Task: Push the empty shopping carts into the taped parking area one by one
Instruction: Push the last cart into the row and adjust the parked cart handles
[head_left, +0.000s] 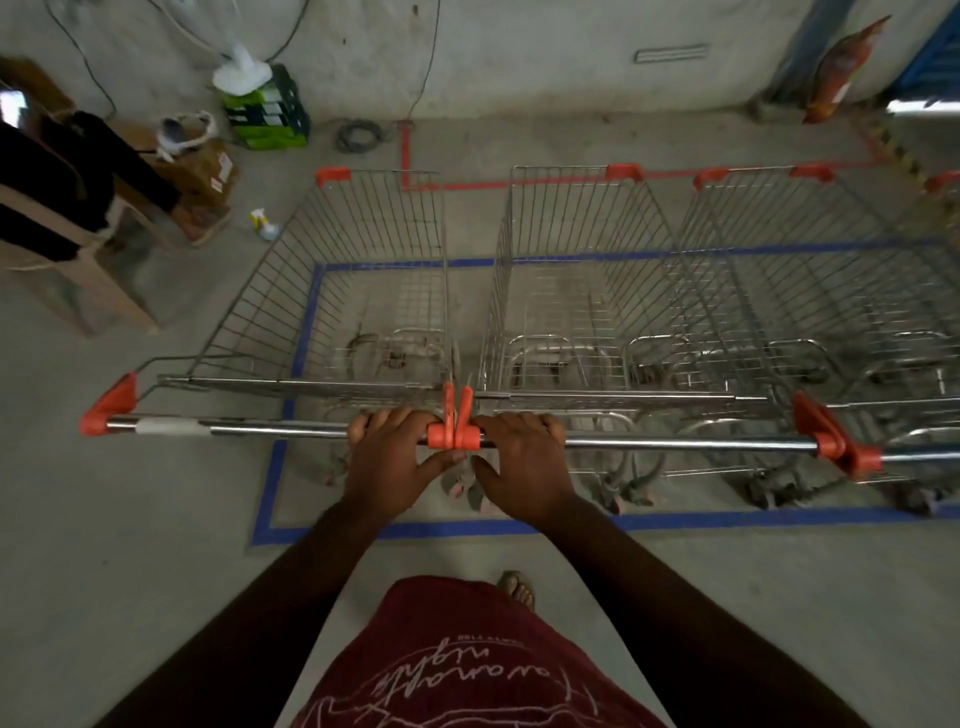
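Note:
Three empty wire shopping carts with orange corner caps stand side by side inside a rectangle of blue floor tape (291, 358). My left hand (389, 457) grips the right end of the left cart's (332, 291) chrome handle bar. My right hand (524, 462) grips the left end of the middle cart's (582, 280) handle bar. The two hands sit on either side of the touching orange handle caps (453, 431). A third cart (810, 291) stands at the right, partly cut off by the frame edge.
Red floor tape (519, 183) runs behind the carts near the grey wall. At left stand cardboard boxes (202, 171), a green crate (270, 111), a spray bottle (264, 224) and a wooden table (88, 270). A fire extinguisher (841, 73) leans at the back right.

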